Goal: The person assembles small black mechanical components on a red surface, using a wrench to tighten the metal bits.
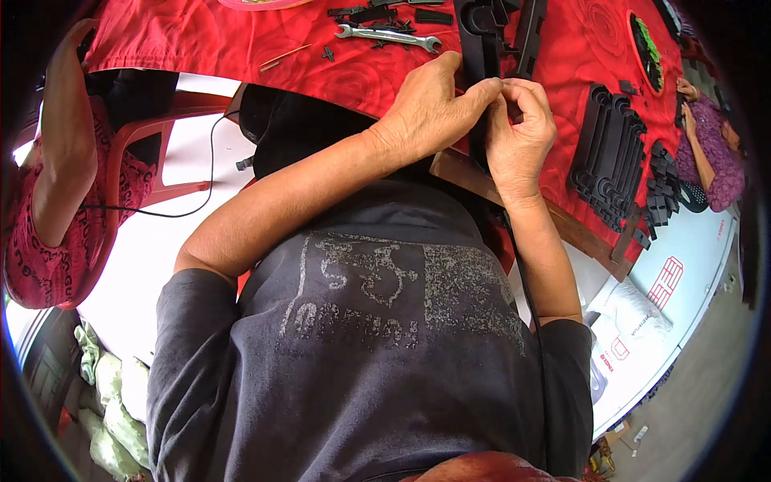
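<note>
Because the fingers of the left hand [430,100] curl out of sight behind the long black plastic part [480,50], only its thumb shows plainly, laid across the near stretch of the part in what looks like a clasp. The right hand [522,136] is narrowed, thumb and forefinger together beside that thumb; whether anything small lies between those tips I cannot tell. A dark length runs on nearer between the wrists, but shadow hides whether it belongs to the same piece.

The part sits at the far side, right of centre, over the red tablecloth [201,40]. Its long axis runs near to far — the far end leaning slightly left — and that end is cut off by the upper edge.

Left of it, a wrench [389,36] lies roughly left to right, small black pieces beyond. To the right rest a row of black plastic brackets [608,149] and a heap of black clips [662,185], too small to make out singly. Near the hands, a wooden strip [466,178] is partly covered by the right wrist.
</note>
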Tool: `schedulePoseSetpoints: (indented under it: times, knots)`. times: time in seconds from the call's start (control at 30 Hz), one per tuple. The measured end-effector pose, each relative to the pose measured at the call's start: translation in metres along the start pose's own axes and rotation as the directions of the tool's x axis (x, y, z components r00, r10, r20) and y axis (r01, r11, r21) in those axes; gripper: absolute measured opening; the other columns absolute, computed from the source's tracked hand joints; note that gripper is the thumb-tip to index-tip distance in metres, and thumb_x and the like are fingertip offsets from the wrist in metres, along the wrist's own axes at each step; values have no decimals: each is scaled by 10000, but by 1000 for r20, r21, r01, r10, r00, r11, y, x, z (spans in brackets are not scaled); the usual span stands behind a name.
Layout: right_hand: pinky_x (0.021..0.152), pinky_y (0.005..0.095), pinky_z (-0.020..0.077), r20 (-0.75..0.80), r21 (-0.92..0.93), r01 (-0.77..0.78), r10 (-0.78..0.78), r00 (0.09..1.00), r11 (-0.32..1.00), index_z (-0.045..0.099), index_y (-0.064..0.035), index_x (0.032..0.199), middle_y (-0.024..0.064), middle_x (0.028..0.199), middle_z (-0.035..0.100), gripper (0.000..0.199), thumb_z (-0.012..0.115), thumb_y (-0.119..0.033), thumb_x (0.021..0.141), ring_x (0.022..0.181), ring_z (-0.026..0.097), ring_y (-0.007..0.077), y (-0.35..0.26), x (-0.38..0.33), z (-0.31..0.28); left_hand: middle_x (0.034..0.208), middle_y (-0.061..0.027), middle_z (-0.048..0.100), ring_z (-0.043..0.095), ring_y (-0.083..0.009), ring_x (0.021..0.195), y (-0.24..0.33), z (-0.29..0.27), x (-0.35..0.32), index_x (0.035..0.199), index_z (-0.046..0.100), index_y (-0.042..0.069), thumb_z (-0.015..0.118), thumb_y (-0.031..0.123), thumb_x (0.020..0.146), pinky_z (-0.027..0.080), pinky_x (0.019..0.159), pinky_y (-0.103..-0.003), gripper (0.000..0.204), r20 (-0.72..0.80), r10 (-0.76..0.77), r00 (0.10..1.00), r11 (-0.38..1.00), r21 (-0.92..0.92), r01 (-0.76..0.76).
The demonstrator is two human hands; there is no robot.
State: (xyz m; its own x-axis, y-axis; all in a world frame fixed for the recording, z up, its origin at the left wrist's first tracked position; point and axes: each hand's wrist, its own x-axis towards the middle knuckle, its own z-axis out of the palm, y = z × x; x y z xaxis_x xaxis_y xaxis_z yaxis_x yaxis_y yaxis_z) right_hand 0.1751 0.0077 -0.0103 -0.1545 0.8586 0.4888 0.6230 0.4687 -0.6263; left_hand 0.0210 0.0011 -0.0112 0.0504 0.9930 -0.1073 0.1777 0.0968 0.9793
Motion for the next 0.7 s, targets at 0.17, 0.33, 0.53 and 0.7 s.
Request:
schedulePoseSetpoints:
  times: [0.17, 0.33, 0.53, 0.7]
  knots:
    - [683, 303, 534, 67, 99, -140, 134, 989, 985, 656, 39, 874, 111, 891, 644, 75, 715, 28, 829, 766, 662, 210, -15, -5, -4, 725, -99, 586, 580, -131, 659, 0, 4, 4, 1024, 579, -68, 609, 367, 957, 451, 561, -309, 442, 9, -65, 998, 997, 30, 64]
    - [782, 253, 496, 171, 450, -449, 419, 892, 772, 658, 23, 1018, 55, 984, 658, 148, 638, -107, 949, 870, 632, 125, -7, -9, -21, 736, -104, 619, 605, -155, 616, 7, -7, 7, 1075, 576, -60, 531, 332, 988, 485, 589, -321, 404, 207, -82, 975, 996, -11, 86]
    - [910, 335, 532, 384, 817, -553, 560, 734, 165, 522, -32, 1287, 152, 1167, 654, 341, 548, -266, 1041, 1000, 664, 230, -5, 11, -22, 809, -88, 643, 652, -156, 668, 18, -4, -5, 1082, 565, -30, 443, 300, 1047, 529, 625, -293, 353, 471, -119, 874, 959, -173, 224]
    - [913, 417, 560, 316, 838, -505, 573, 756, 205, 519, -49, 1289, 164, 1143, 657, 306, 523, -239, 1050, 1000, 671, 280, -11, 18, -22, 846, -64, 623, 641, -137, 708, 25, 2, -23, 1170, 520, -25, 448, 305, 1064, 527, 654, -272, 354, 494, -109, 862, 962, -168, 217]
